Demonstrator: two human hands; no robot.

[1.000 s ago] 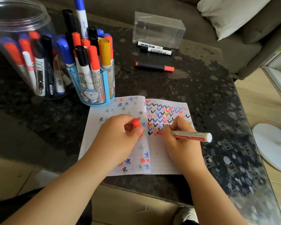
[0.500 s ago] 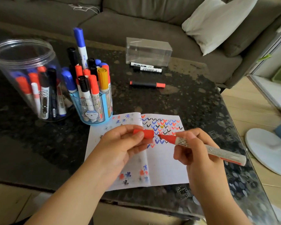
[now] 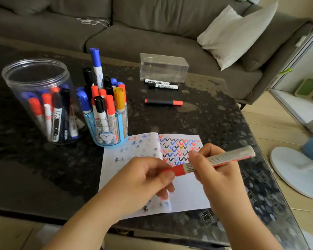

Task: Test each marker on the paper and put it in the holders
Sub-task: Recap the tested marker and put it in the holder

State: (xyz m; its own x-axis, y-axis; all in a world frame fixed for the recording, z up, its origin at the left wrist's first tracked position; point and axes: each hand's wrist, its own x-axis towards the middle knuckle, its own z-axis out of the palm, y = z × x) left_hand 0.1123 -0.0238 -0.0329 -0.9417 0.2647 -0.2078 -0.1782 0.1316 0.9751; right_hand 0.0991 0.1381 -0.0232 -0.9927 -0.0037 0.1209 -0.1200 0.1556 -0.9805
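the print along the red marker [image 3: 206,162] is too blurred to read, and so are the labels on the two white markers [image 3: 162,84] by the clear box [image 3: 163,68]. one black marker in the clear jar [image 3: 38,98] carries large white lettering that cannot be made out; the blue holder [image 3: 107,129] shows a small cartoon face on its front.

the right hand [image 3: 213,170] grips the red marker's white barrel, fingers curled round it, its far end pointing up and away to the right. the left hand [image 3: 143,179] pinches the red cap [image 3: 176,170] between thumb and fingertips; the cap sits on the marker's near end, just left of the right hand's fingers. both hands hover over the open paper [image 3: 186,195], whose right page is covered in coloured ticks just beyond the fingers. a black marker with red ends [image 3: 163,102] lies farther off on the table [image 3: 197,120].
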